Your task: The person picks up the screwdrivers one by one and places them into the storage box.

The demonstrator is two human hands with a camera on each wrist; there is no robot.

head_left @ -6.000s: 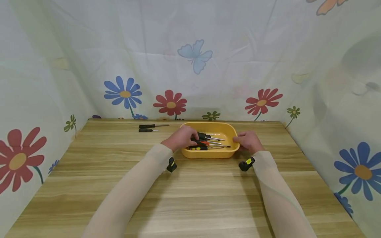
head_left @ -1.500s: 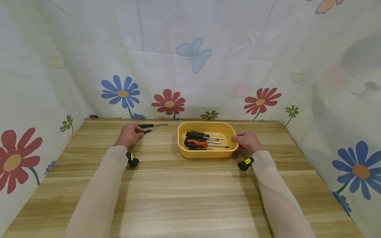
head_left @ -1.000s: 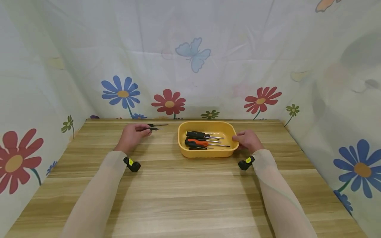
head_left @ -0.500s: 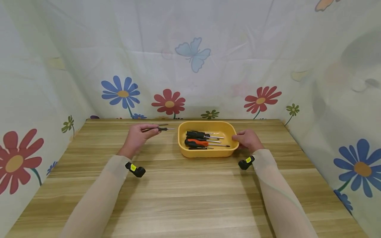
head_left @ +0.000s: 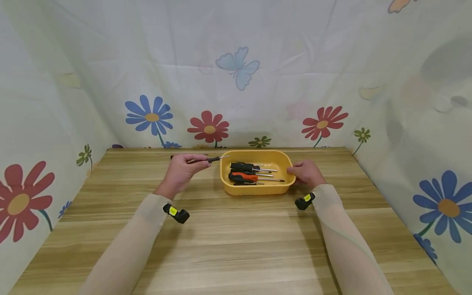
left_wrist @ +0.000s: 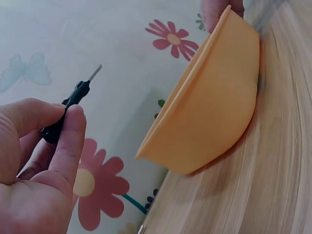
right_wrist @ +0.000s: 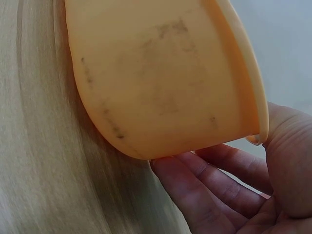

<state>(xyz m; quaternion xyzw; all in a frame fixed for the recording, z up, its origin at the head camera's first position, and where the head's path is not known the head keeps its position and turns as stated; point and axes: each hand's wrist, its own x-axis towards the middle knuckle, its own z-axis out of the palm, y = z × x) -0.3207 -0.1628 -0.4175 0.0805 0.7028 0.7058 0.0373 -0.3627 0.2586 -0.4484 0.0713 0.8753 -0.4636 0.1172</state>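
Observation:
Between thumb and fingertips, my left hand (head_left: 186,170) pinches a small black-handled screwdriver (left_wrist: 77,95). It is held above the table, its metal tip pointing right, over the left rim of the yellow plastic bin (head_left: 258,191) in the head view. My right hand (head_left: 309,174) holds the bin's right end, thumb at the rim and fingers under the outer wall, as the right wrist view shows. Several screwdrivers lie in the bin, handles to the left, among them an orange-and-black one (head_left: 246,177) and a black one (head_left: 241,166).
Another dark screwdriver (head_left: 172,157) lies on the table behind my left hand, mostly hidden by it. The wood-grain table (head_left: 236,246) ends at a flower-printed curtain (head_left: 239,114) at the back and sides.
My left hand has left the bin, picked up the small screwdriver from the table at the left, and carried it right to the bin's rim. My right hand has stayed on the bin.

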